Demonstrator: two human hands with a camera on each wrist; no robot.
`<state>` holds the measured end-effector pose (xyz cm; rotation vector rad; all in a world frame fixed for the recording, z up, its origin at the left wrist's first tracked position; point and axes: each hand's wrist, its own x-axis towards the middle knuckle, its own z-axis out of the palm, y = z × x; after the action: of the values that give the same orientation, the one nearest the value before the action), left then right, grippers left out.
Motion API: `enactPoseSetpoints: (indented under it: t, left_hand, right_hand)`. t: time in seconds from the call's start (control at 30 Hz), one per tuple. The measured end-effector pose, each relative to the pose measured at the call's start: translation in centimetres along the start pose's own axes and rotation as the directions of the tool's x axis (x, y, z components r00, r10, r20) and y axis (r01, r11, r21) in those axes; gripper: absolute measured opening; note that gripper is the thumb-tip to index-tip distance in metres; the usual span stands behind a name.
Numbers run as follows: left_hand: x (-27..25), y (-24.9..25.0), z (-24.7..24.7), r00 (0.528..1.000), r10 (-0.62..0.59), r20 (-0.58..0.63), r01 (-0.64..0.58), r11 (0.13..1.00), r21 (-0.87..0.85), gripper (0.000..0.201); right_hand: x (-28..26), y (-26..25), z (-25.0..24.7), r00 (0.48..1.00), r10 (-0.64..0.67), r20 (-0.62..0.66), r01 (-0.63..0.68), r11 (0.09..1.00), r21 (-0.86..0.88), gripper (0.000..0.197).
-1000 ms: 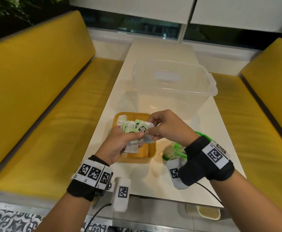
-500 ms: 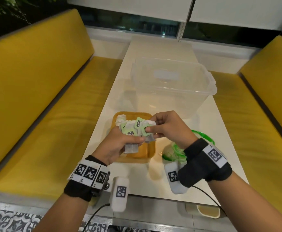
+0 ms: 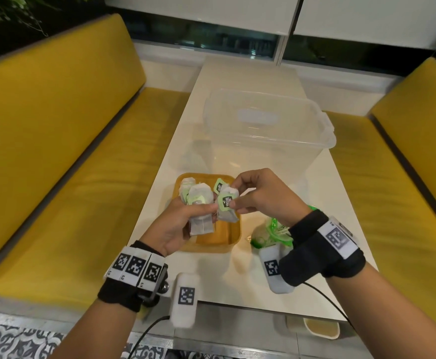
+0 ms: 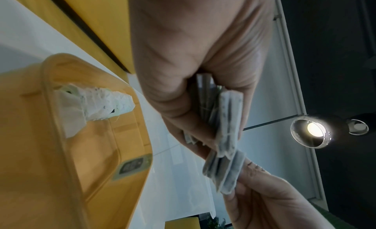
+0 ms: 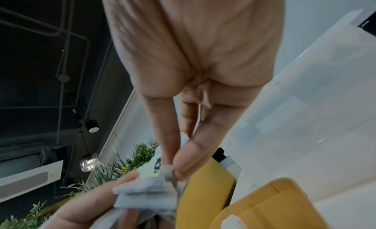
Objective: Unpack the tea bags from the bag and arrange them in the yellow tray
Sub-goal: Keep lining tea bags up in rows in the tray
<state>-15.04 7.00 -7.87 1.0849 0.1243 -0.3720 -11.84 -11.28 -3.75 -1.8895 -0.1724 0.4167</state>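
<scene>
Left hand grasps a bunch of tea bags; right hand pinches one bag free. Advise separating strings slowly, then laying it flat in the yellow tray.

- The right hand now pinches one tea bag apart from the left hand's bundle, toward the frame's right.
- Its green tag now faces up, clear of the bundle.

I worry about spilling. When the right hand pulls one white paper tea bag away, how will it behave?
The white paper tea bag probably hangs limp: it sags below the right hand. Likely very light, a fingertip pinch carries it. Its thread may snag the bunch in the left hand.
</scene>
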Motion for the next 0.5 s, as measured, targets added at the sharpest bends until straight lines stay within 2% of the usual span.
enactPoseSetpoints:
  t: [0.17, 0.3, 0.37, 0.5]
  left_hand:
    - [-0.1, -0.2, -0.1, 0.999, 0.033, -0.011, -0.032, 0.998, 0.062, 0.028]
    - [0.1, -0.4, 0.0, 0.997, 0.059, -0.057, -0.053, 0.993, 0.11, 0.03]
    - [0.2, -0.4, -0.1, 0.995, 0.069, -0.078, -0.06, 0.992, 0.113, 0.027]
    - [0.4, -0.6, -0.4, 0.992, 0.065, -0.111, -0.055, 0.994, 0.095, 0.024]
  right_hand:
    - [0.2, 0.6, 0.5, 0.997, -0.005, -0.075, 0.002, 0.999, -0.038, 0.024]
    - [0.6, 0.6, 0.3, 0.994, -0.051, -0.095, 0.03, 0.977, -0.21, 0.039]
    - [0.7, 0.2, -0.1, 0.998, -0.049, -0.043, 0.038, 0.97, -0.239, 0.034]
    - [0.7, -0.7, -0.7, 0.999, -0.035, 0.002, 0.035, 0.992, -0.121, 0.016]
